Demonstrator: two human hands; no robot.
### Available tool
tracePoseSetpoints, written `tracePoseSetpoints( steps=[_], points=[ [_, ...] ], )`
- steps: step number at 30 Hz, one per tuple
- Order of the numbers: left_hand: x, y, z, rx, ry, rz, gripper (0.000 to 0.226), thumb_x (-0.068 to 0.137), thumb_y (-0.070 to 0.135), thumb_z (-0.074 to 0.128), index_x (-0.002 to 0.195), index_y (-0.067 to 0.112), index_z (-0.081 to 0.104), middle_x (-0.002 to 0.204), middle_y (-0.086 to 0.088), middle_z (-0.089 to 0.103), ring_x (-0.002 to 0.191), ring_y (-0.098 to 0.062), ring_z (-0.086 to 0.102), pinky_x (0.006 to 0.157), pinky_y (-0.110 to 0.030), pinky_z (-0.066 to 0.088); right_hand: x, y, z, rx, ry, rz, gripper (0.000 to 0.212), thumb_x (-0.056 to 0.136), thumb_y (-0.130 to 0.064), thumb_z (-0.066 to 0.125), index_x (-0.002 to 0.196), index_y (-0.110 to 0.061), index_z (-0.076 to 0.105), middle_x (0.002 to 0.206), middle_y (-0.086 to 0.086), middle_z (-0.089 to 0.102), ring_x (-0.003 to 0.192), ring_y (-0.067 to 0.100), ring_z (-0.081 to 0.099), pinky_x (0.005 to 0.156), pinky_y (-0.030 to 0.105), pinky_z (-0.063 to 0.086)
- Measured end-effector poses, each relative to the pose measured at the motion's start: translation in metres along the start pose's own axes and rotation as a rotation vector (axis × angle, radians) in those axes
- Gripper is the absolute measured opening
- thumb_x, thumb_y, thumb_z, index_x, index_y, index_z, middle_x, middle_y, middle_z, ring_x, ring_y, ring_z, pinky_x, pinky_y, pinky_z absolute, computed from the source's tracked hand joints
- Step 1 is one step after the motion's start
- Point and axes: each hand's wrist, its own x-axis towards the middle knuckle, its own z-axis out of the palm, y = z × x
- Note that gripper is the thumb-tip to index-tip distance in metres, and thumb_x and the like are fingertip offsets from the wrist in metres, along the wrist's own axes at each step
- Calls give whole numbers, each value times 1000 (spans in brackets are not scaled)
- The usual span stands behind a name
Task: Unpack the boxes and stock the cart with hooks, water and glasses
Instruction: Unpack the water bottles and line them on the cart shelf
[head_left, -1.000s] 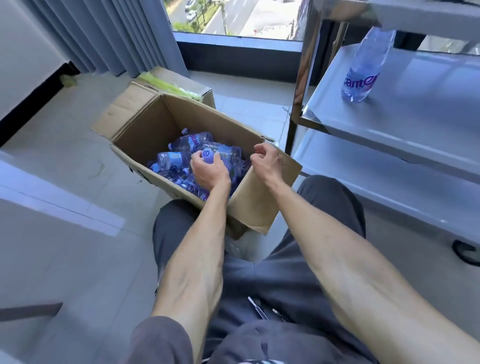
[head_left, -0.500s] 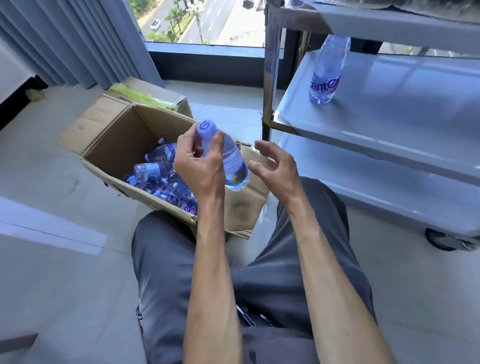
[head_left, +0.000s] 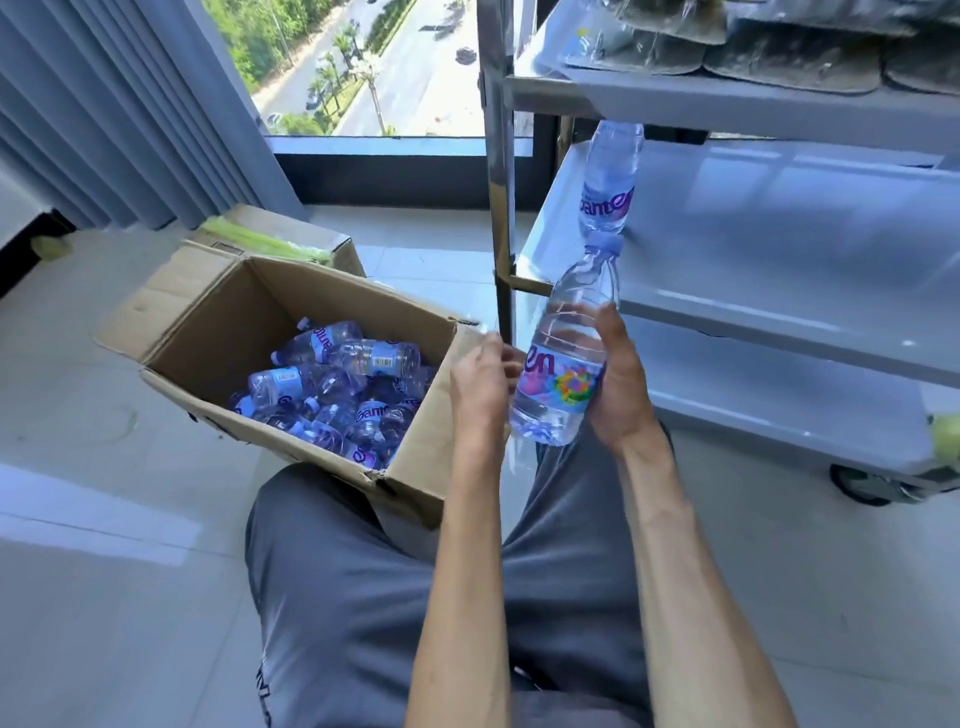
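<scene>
While box gapes, cart post beside bottle

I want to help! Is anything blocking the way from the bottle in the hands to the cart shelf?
Nothing visible blocks the clear plastic water bottle from the grey metal cart's middle shelf; only another upright bottle stands near its corner.

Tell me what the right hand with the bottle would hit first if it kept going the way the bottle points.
Probably the upright bottle on the cart's middle shelf; depth is unclear.
</scene>
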Motion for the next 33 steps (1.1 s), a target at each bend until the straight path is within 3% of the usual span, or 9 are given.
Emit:
tracePoseSetpoints(
  steps=[4,6,8,13,17,23,25,28,33],
  points=[
    [-7,-27,4,0,-578,-265,67,96,69,31,118,18,69,103,-12,74,63,-25,69,44,-22,42,4,-9,-3,202,-20,42,78,68,-70,72,112,-7,63,98,19,63,84,33,65,79,45,55],
    [-8,-27,10,-166,-652,-232,58,97,60,41,117,15,70,103,-15,71,68,-26,68,53,-28,49,5,-10,-6,211,-25,7,86,62,-71,76,116,-6,60,101,19,62,87,34,64,81,45,54],
    [-6,-27,17,-253,-511,-186,46,96,48,47,112,11,70,103,-14,72,80,-26,69,68,-35,55,7,-14,-12,51,33,-75,83,64,-69,75,115,-5,61,104,19,66,94,33,66,85,45,55],
    [0,-35,32,-230,-116,-64,35,104,30,45,89,5,66,72,-4,71,63,-20,68,61,-31,54,12,-26,-18,-440,93,-73,49,65,-54,78,98,-20,68,91,3,75,83,19,73,71,34,56],
    [6,-38,53,-218,-32,87,33,105,23,42,90,2,62,81,-17,63,73,-28,60,68,-43,50,23,-37,-21,-906,153,-8,48,54,-56,77,87,-23,65,80,-6,72,72,9,69,66,30,54],
    [49,-2,98,175,84,227,29,97,34,46,78,20,62,74,6,66,79,-21,62,67,-26,44,62,-66,-45,-802,426,-64,60,62,-41,85,109,-12,61,103,4,70,94,24,67,83,42,56],
    [63,10,109,417,215,373,20,95,30,49,98,20,66,93,3,68,95,-22,62,76,-30,42,79,-75,-52,-810,488,-124,67,61,-37,86,114,-12,54,109,3,66,98,25,65,84,39,55],
    [89,16,118,715,142,571,36,95,22,51,128,11,60,130,-10,57,124,-25,50,102,-36,40,107,-86,-60,-873,503,-221,68,63,-29,87,118,-11,52,112,5,65,102,27,62,84,35,52],
    [116,8,112,1098,58,631,40,95,32,55,128,11,54,152,-14,35,141,-30,24,111,-40,30,151,-85,-62,-972,535,-353,82,62,-15,85,134,-8,48,121,11,57,113,27,52,84,25,39]
  ],
)
